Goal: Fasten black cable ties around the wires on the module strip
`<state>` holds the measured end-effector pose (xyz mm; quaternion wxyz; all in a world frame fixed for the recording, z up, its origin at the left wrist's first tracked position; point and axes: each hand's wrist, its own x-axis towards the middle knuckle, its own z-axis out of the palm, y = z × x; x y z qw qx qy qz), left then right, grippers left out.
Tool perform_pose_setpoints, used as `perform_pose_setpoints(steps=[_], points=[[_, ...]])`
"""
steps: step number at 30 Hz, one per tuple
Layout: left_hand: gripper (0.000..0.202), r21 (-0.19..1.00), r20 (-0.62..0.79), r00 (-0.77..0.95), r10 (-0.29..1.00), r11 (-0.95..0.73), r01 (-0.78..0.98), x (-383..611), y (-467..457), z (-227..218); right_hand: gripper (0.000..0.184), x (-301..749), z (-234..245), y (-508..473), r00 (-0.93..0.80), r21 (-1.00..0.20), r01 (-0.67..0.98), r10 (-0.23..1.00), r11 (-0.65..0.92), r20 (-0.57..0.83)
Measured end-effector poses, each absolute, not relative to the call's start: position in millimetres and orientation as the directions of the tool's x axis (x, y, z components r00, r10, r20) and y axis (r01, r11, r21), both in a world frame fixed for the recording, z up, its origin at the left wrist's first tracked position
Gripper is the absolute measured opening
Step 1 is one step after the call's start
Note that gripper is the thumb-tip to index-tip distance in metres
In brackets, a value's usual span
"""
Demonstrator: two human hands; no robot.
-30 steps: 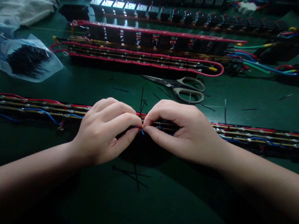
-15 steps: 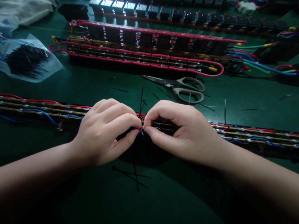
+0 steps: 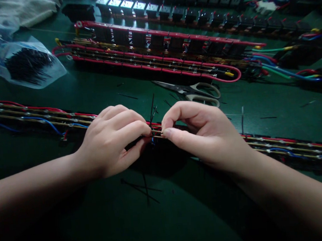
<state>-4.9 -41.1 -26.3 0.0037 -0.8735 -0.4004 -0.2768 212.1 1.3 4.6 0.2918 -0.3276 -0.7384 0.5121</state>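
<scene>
A long strip of brass rods with red and blue wires (image 3: pixel 46 114) runs across the bench under both hands. At its middle my left hand (image 3: pixel 116 139) is closed, thumb and forefinger pinched against the wiring; what lies between them is hidden. A black cable tie (image 3: pixel 152 108) sticks up beside those fingertips. Just to the right, my right hand (image 3: pixel 203 132) pinches a thin dark end, which looks like a cable tie, close above the rods. Another cable tie (image 3: pixel 242 120) stands upright on the strip farther right.
Scissors (image 3: pixel 200 91) lie behind my right hand, among loose tie pieces. A plastic bag of black cable ties (image 3: pixel 30 65) sits at the left. Behind are a red-wired socket strip (image 3: pixel 155 48) and a row of black sockets (image 3: pixel 189 16). Loose ties (image 3: pixel 142 188) lie in front.
My right hand has moved a little to the right, its fingertips drawing away from the left ones and baring the rods between them. The left hand has barely moved.
</scene>
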Motion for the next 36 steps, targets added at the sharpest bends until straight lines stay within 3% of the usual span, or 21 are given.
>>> perform_pose_setpoints(steps=[6, 11, 16, 19, 23, 28, 36], points=[[0.008, 0.198, 0.458, 0.521, 0.720, -0.654, 0.730, -4.6, -42.9, -26.0, 0.009, 214.3, 0.6, 7.3, -0.560, -0.985, 0.069, 0.823, 0.158, 0.092], [0.009, 0.183, 0.533, 0.528, 0.661, -0.700, 0.691, -6.4, -43.0, -29.3, 0.012, 214.6, -1.3, 2.7, -0.612, -0.923, 0.175, 0.772, 0.342, 0.170], [0.012, 0.109, 0.594, 0.607, 0.528, -0.801, 0.589, -13.1, -42.2, -28.8, 0.025, 210.6, -9.0, -4.1, -0.680, -0.694, 0.294, 0.654, 0.658, 0.331], [0.010, 0.000, 0.607, 0.664, 0.438, -0.835, 0.550, -14.5, -43.1, -26.1, 0.016, 207.6, -17.2, -6.1, -0.750, -0.503, 0.309, 0.532, 0.807, 0.393], [0.011, -0.104, 0.588, 0.716, 0.376, -0.843, 0.527, -12.6, -45.2, -23.1, 0.013, 206.3, -25.5, -7.4, -0.792, -0.322, 0.332, 0.447, 0.887, 0.415], [0.015, -0.146, 0.567, 0.745, 0.351, -0.847, 0.511, -11.5, -45.8, -20.8, 0.014, 207.1, -26.7, -9.1, -0.758, -0.315, 0.348, 0.463, 0.883, 0.459], [0.012, -0.182, 0.550, 0.784, 0.288, -0.875, 0.449, -8.8, -45.0, -16.9, 0.012, 205.8, -23.9, -7.9, -0.702, -0.417, 0.383, 0.553, 0.825, 0.449]])
